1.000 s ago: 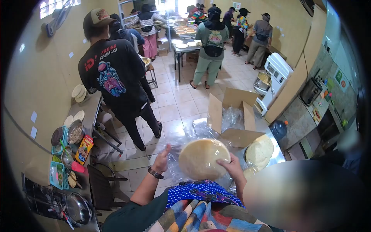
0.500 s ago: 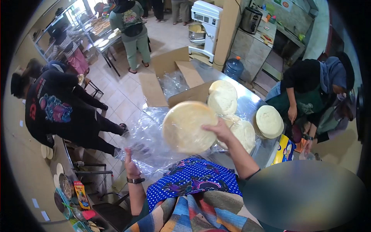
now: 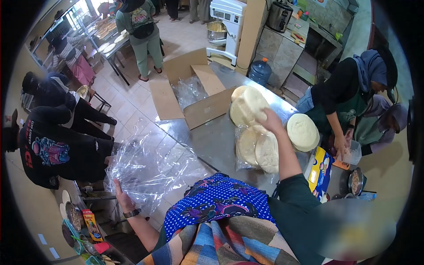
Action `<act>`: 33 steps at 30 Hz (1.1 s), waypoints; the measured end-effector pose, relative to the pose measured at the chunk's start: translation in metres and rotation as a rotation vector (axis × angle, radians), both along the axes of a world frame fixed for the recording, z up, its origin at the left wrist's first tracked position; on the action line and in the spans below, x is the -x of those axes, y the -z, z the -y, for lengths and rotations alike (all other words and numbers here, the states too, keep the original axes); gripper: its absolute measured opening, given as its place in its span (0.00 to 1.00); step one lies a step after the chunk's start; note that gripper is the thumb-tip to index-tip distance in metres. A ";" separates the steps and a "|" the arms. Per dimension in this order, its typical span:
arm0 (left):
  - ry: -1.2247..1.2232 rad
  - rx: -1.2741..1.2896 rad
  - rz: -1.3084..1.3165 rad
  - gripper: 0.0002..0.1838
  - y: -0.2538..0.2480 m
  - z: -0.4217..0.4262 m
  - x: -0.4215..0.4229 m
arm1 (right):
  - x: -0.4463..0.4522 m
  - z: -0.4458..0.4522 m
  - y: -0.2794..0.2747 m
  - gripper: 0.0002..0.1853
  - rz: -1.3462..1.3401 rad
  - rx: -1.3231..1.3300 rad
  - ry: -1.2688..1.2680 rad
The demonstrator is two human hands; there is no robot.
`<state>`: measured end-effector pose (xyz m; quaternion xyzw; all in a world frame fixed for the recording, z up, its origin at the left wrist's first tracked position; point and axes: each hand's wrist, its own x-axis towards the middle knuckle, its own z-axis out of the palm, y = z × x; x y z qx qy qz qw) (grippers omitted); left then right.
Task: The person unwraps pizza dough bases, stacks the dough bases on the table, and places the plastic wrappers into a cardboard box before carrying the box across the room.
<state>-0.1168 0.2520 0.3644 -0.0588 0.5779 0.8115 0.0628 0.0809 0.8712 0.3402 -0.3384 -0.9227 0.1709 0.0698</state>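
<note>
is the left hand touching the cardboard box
Apart. The head view shows the left hand well below and left of the cardboard box, with a plain gap crossed by loose clear plastic.

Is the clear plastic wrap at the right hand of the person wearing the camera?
No, the clear plastic wrap spreads from the left hand, while the right hand is at the round flatbreads.
</note>
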 end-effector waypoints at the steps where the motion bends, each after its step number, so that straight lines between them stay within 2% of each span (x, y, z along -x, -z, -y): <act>1: -0.006 -0.003 -0.001 0.29 -0.001 -0.001 0.000 | -0.010 0.001 0.008 0.35 -0.001 -0.003 -0.006; 3: 0.025 0.024 0.030 0.29 -0.005 -0.002 -0.001 | -0.032 0.004 0.021 0.41 0.130 -0.010 0.034; 5: -0.006 0.070 0.015 0.29 0.003 -0.003 -0.001 | -0.058 0.018 0.011 0.47 0.302 -0.072 0.114; 6: -0.026 0.120 -0.002 0.29 0.008 -0.003 0.000 | -0.066 0.017 0.011 0.47 0.304 -0.073 0.109; 8: -0.038 0.183 -0.023 0.29 0.022 -0.002 0.003 | -0.085 0.007 0.011 0.52 0.348 0.174 0.211; 10: -0.048 0.244 -0.046 0.29 0.015 -0.006 0.001 | -0.105 -0.007 0.022 0.51 0.299 0.187 0.186; 11: 0.077 0.181 -0.013 0.30 0.003 -0.012 -0.001 | -0.110 -0.014 0.030 0.51 0.246 0.201 0.162; 12: 0.201 0.117 0.019 0.30 -0.006 -0.016 -0.002 | -0.108 -0.014 0.020 0.51 0.246 0.200 0.160; 14: 0.235 0.139 0.010 0.30 -0.001 -0.013 0.002 | -0.092 0.004 -0.039 0.36 0.160 0.390 0.086; 15: 0.270 0.163 0.003 0.31 0.001 -0.011 0.002 | -0.085 0.010 -0.057 0.36 0.160 0.389 0.084; 17: 0.232 0.188 -0.011 0.30 -0.009 -0.026 -0.004 | -0.069 0.022 -0.091 0.21 -0.056 0.382 -0.073; 19: 0.185 0.212 -0.029 0.30 -0.007 -0.028 -0.004 | -0.045 0.056 -0.147 0.15 -0.390 0.197 -0.118; 20: 0.145 0.100 0.049 0.29 0.006 -0.026 0.001 | -0.034 0.070 -0.172 0.14 -0.512 0.009 -0.184; 21: 0.102 -0.014 0.124 0.27 0.019 -0.024 0.005 | -0.024 0.088 -0.194 0.14 -0.518 0.012 -0.200; 23: 0.103 -0.020 0.099 0.26 0.042 -0.020 0.010 | -0.001 0.122 -0.223 0.16 -0.896 -0.205 -0.286; 25: 0.128 -0.028 0.060 0.25 0.064 -0.011 0.015 | 0.028 0.148 -0.216 0.17 -1.092 -0.155 -0.532; 27: 0.112 -0.091 0.058 0.27 0.086 -0.012 0.019 | 0.054 0.190 -0.207 0.16 -1.117 -0.236 -0.791; 29: 0.091 -0.249 0.209 0.26 0.032 -0.043 0.004 | 0.075 0.241 -0.190 0.16 -1.073 -0.273 -1.046; 31: 0.722 -1.071 -0.108 0.25 -0.020 -0.059 -0.013 | 0.090 0.288 -0.160 0.20 -0.965 -0.151 -1.302; 32: 0.518 -0.906 -0.046 0.26 -0.004 -0.061 -0.019 | 0.096 0.304 -0.142 0.20 -0.976 -0.119 -1.354; 33: 0.315 -0.747 0.024 0.27 0.022 -0.057 -0.018 | 0.102 0.318 -0.124 0.21 -0.800 -0.065 -1.466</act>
